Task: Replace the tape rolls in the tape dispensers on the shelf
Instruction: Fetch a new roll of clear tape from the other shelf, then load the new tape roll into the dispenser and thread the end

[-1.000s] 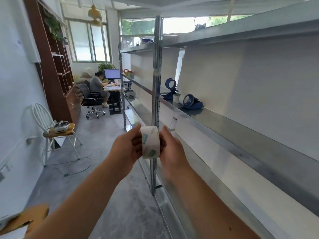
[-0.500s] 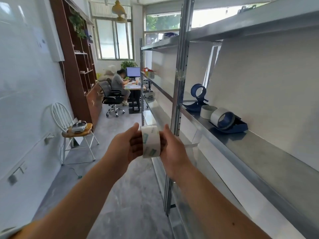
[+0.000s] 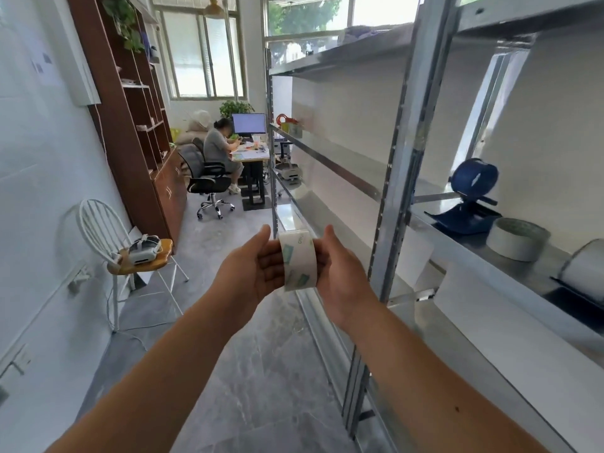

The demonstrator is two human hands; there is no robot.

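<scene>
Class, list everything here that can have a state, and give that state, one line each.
tape roll: held between both hands, clear of the shelf.
left hand: holds the tape roll.
right hand: holds the tape roll.
blue dispenser: on the shelf, hub bare.
white roll: loose, lying flat on the shelf.
monitor: lit.

1. The tape roll (image 3: 299, 261) on my feed is milky white, with small teal-green printed patches.
2. The tape dispenser (image 3: 467, 207) is deep blue all over.
3. I read the loose roll (image 3: 516, 240) as off-white, greyer on its top face.
4. The shelf (image 3: 394, 191) is bare silver-grey metal, and its back panels look white to me.
5. The floor (image 3: 261, 354) is grey with paler, marble-like veining.
6. The wire chair (image 3: 140, 268) is white, with a honey-brown wooden seat.
7. The bookcase (image 3: 137, 132) is reddish brown.
8. The office chair (image 3: 204, 178) is black.
</scene>
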